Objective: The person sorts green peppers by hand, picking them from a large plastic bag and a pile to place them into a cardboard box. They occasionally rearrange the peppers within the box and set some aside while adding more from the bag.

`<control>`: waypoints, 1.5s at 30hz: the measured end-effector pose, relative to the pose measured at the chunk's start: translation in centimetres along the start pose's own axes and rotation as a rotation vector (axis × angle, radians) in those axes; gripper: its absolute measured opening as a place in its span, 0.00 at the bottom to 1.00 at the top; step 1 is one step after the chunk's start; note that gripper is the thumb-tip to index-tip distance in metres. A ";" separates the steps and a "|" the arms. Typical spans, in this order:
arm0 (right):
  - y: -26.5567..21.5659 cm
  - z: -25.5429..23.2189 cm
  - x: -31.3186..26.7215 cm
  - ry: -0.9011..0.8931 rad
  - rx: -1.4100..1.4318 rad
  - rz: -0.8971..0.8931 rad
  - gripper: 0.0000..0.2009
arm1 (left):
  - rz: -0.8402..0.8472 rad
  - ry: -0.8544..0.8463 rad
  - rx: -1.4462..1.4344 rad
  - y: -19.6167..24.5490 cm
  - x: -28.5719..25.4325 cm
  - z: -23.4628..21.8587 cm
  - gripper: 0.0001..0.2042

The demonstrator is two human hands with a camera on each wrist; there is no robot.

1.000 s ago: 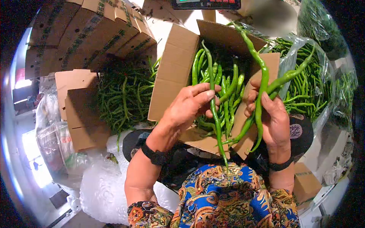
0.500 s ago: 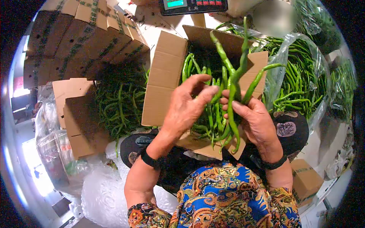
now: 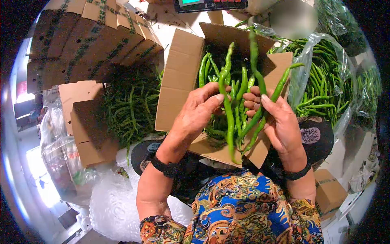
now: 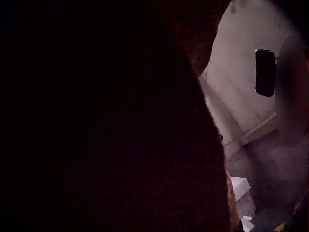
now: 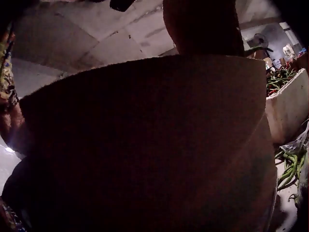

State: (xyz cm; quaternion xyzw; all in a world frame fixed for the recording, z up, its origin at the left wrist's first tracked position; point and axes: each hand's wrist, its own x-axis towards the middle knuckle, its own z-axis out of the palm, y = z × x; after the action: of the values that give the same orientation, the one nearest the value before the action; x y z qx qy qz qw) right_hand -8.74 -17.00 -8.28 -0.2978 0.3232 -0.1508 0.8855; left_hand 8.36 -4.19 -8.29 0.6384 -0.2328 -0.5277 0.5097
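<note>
My left hand pinches a long green chili pepper between thumb and fingertips, upright over the open cardboard box. Facing it, my right hand holds a darker long pepper and a lighter one under the thumb, their lower ends hanging toward the box's near flap. More green peppers lie lengthwise inside the box between the hands. In both wrist views dark shapes block most of the picture, and the fingers are hidden.
A plastic bag of green peppers lies right of the box. Thinner, wrinkled peppers are heaped at left, below stacked cartons. A digital scale stands beyond the box. A small carton sits at lower right.
The dark thin pepper first in my left hand has left it. Half a second ago that hand was beside the right hand's bunch; now it holds a lighter pepper, apart from the right hand's peppers.
</note>
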 end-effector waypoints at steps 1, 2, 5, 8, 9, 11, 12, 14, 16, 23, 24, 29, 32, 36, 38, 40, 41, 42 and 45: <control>0.0 -0.1 0.0 -0.014 0.001 0.005 0.16 | -0.010 0.001 -0.014 -0.1 0.0 -0.1 0.17; -0.1 -0.2 0.0 -0.028 0.002 0.010 0.17 | -0.019 0.002 -0.029 -0.2 0.0 -0.1 0.17; -0.1 -0.3 0.1 -0.037 0.010 -0.010 0.17 | -0.020 -0.014 -0.016 -0.1 -0.2 -0.1 0.18; -0.2 -0.3 0.0 -0.080 0.044 0.044 0.17 | -0.026 -0.042 0.001 -0.2 0.1 0.1 0.19; -0.2 -0.2 0.0 -0.079 0.043 0.040 0.17 | -0.031 -0.051 0.004 -0.3 0.3 0.3 0.19; 0.0 -0.2 0.2 -0.122 0.082 0.065 0.18 | 0.076 0.097 0.206 -2.4 1.1 0.3 0.20; 0.1 -0.1 0.2 -0.124 0.081 0.064 0.18 | 0.181 0.249 0.409 -2.1 1.3 0.8 0.20; 0.5 0.1 0.2 -0.081 0.030 0.046 0.18 | 0.332 0.363 0.533 -1.0 0.7 1.7 0.19; 0.7 -0.2 0.3 -0.077 0.033 0.050 0.18 | 0.279 0.306 0.498 0.0 0.3 2.2 0.17; 1.5 0.1 0.6 -0.140 0.078 0.088 0.16 | 0.143 0.134 0.224 0.0 -0.1 4.4 0.20; 1.6 0.4 0.5 -0.171 0.111 0.098 0.17 | 0.133 0.153 0.189 -0.1 0.0 4.5 0.21; 1.9 0.7 0.6 -0.189 0.196 0.127 0.18 | 0.158 0.198 0.106 -0.3 -0.3 4.5 0.16; 1.6 0.2 0.6 -0.248 0.122 0.082 0.18 | 0.148 0.145 0.093 0.0 -0.7 3.6 0.15; 2.1 -0.7 1.2 -0.079 0.010 0.082 0.17 | 0.054 0.064 0.156 0.0 -1.4 2.9 0.14; 2.0 -0.5 1.3 -0.072 -0.025 0.088 0.16 | 0.069 0.120 0.223 0.3 -1.5 2.6 0.15; 1.6 0.3 1.4 -0.026 -0.039 0.098 0.15 | 0.087 0.175 0.290 0.6 -1.5 2.4 0.15; 1.5 0.6 1.3 -0.027 -0.042 0.095 0.15 | 0.110 0.203 0.259 0.7 -1.4 2.2 0.15; 1.4 0.9 1.3 0.004 -0.064 0.102 0.14 | 0.133 0.231 0.230 0.8 -1.4 2.2 0.15; 1.0 0.8 1.4 0.050 -0.229 0.081 0.14 | 0.145 0.237 0.295 0.7 -1.4 2.0 0.15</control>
State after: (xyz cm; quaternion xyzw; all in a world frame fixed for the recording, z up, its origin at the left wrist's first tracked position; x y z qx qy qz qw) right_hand -7.11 -16.49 -9.12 -0.3800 0.3720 -0.0844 0.8427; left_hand 6.29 -4.13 -6.88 0.7453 -0.2916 -0.3710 0.4711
